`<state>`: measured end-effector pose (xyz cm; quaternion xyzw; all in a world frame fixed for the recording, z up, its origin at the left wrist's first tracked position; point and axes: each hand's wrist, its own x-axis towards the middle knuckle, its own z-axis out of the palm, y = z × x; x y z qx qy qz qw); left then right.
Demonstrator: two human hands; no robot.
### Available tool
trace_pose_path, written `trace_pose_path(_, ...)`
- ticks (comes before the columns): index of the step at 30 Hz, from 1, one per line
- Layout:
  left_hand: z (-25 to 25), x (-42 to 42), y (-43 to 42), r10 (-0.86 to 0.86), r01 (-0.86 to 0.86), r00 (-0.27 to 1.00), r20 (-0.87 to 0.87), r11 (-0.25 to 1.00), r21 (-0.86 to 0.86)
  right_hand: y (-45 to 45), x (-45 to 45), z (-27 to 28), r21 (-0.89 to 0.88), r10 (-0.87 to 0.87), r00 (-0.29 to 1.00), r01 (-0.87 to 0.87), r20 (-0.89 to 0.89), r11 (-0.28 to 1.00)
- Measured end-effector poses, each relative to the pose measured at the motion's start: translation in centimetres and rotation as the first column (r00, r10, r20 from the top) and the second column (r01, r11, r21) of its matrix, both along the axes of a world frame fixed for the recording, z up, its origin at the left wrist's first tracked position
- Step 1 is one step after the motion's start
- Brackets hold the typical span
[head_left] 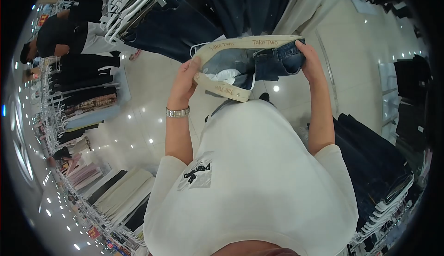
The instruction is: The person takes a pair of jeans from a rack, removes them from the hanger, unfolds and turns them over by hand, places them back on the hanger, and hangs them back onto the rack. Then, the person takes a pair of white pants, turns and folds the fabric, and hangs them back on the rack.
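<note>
A pair of dark blue jeans [280,64] is stretched out in front of me, its waist spread open. Its cream inner waistband [236,43] carries the printed words "Take Two". My left hand [186,76], with a metal watch on the wrist, is closed on the left end of the waistband. At the opposite end, my right hand [309,58] grips the denim, thumb at the top edge. Something white, perhaps a pocket lining, shows inside the waist. Behind my left fingers is a white curved piece [200,46] that looks like part of a hanger.
Dark jeans [171,29] hang on white hangers [134,6] just ahead, beside pale trousers [307,6]. More jeans [365,159] hang at right. Racks of clothes [88,94] line the left, where another person [62,34] stands. Glossy tiled floor [138,121] lies between.
</note>
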<state>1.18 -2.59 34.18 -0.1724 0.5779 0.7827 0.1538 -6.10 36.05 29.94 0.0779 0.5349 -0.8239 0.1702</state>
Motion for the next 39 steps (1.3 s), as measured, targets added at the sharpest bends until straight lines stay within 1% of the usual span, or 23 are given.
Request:
trace_pose_path(1, 0.8, 0.0, 0.4, 0.051, -0.048, 0.998, -0.037, 0.997, 0.066, -0.1, -0.2, 0.0, -0.011, -0.011, 1.000, 0.011, 0.004, 1.000)
trace_pose_path(4, 1.3, 0.3, 0.9, 0.129, -0.116, 0.989, -0.067, 0.978, 0.171, 0.0, -0.5, -0.1, -0.008, -0.012, 1.000, 0.012, -0.013, 1.000)
trace_pose_path(5, 1.5, 0.5, 1.2, 0.129, -0.111, 0.988, -0.084, 0.975, 0.193, 0.0, -0.5, -0.2, -0.001, -0.006, 1.000, 0.006, -0.021, 1.000)
trace_pose_path(8, 2.3, 1.3, 1.9, 0.138, -0.102, 0.983, -0.124, 0.960, 0.263, -0.3, -0.9, -1.2, 0.108, -0.012, 0.997, 0.020, -0.077, 0.994)
trace_pose_path(10, 2.7, 1.8, 1.9, 0.159, -0.104, 0.976, -0.148, 0.940, 0.324, -1.5, -0.8, -0.9, 0.101, -0.058, 0.997, 0.063, -0.054, 0.993)
trace_pose_path(11, 2.8, 2.0, 1.5, 0.155, -0.099, 0.974, -0.163, 0.946, 0.310, -2.4, -0.9, -0.8, 0.096, -0.080, 0.996, 0.084, -0.042, 0.992)
trace_pose_path(13, 2.8, 2.4, 1.0, 0.147, -0.090, 0.971, -0.190, 0.956, 0.279, -4.3, -0.7, 0.1, 0.199, -0.108, 0.994, 0.112, -0.031, 0.974)
trace_pose_path(14, 2.8, 2.6, 0.8, 0.158, -0.097, 0.968, -0.193, 0.951, 0.294, -4.9, -0.5, 0.4, 0.249, -0.122, 0.992, 0.124, -0.025, 0.961)
trace_pose_path(17, 2.9, 3.1, 0.4, 0.202, -0.127, 0.961, -0.190, 0.930, 0.346, -5.9, -0.3, 0.9, 0.444, 0.176, 0.970, -0.084, -0.170, 0.892)
trace_pose_path(20, 3.4, 4.0, -0.3, 0.249, -0.158, 0.952, -0.178, 0.897, 0.412, -6.9, 0.7, 1.7, 0.585, 0.395, 0.911, -0.256, -0.121, 0.769)
trace_pose_path(23, 3.2, 4.4, -1.3, 0.261, -0.141, 0.943, -0.206, 0.876, 0.462, -7.6, 1.1, 0.3, 0.624, 0.502, 0.864, -0.365, -0.049, 0.691)
trace_pose_path(26, 3.2, 4.9, -1.3, 0.291, -0.147, 0.924, -0.248, 0.869, 0.472, -7.1, 1.3, -1.9, 0.735, 0.566, 0.822, -0.420, 0.059, 0.532)
trace_pose_path(28, 2.7, 4.9, -1.4, 0.329, -0.169, 0.897, -0.296, 0.873, 0.457, -7.0, 1.7, -1.7, 0.712, 0.542, 0.840, -0.390, 0.016, 0.584)
trace_pose_path(29, 2.6, 5.0, -1.5, 0.349, -0.194, 0.893, -0.286, 0.870, 0.454, -6.9, 1.9, -1.6, 0.698, 0.528, 0.849, -0.374, -0.006, 0.610)
trace_pose_path(31, 2.3, 5.3, -2.3, 0.384, -0.242, 0.885, -0.264, 0.862, 0.445, -7.1, 1.9, 0.2, 0.641, 0.483, 0.872, -0.416, 0.080, 0.645)
trace_pose_path(32, 1.9, 5.4, -2.9, 0.410, -0.262, 0.878, -0.247, 0.844, 0.467, -7.3, 1.9, 0.8, 0.611, 0.458, 0.880, -0.431, 0.124, 0.664)
trace_pose_path(34, 1.2, 5.6, -4.1, 0.457, -0.301, 0.864, -0.210, 0.804, 0.512, -7.7, 1.8, 0.6, 0.332, 0.373, 0.919, -0.394, 0.128, 0.857)
trace_pose_path(35, 1.0, 5.7, -4.7, 0.464, -0.311, 0.868, -0.178, 0.786, 0.535, -7.8, 1.8, 0.5, 0.178, 0.331, 0.933, -0.352, 0.139, 0.919)
trace_pose_path(37, 1.4, 6.0, -5.4, 0.477, -0.333, 0.872, -0.114, 0.747, 0.575, -8.2, 1.8, 0.6, -0.035, 0.266, 0.957, -0.263, 0.118, 0.964)
trace_pose_path(38, 1.5, 6.1, -5.6, 0.472, -0.331, 0.875, -0.105, 0.743, 0.581, -8.2, 1.8, 0.6, -0.141, 0.231, 0.966, -0.214, 0.114, 0.967)
trace_pose_path(39, 1.6, 6.2, -5.7, 0.466, -0.328, 0.879, -0.096, 0.740, 0.587, -8.2, 1.6, 0.3, -0.199, 0.237, 0.964, -0.210, 0.124, 0.957)
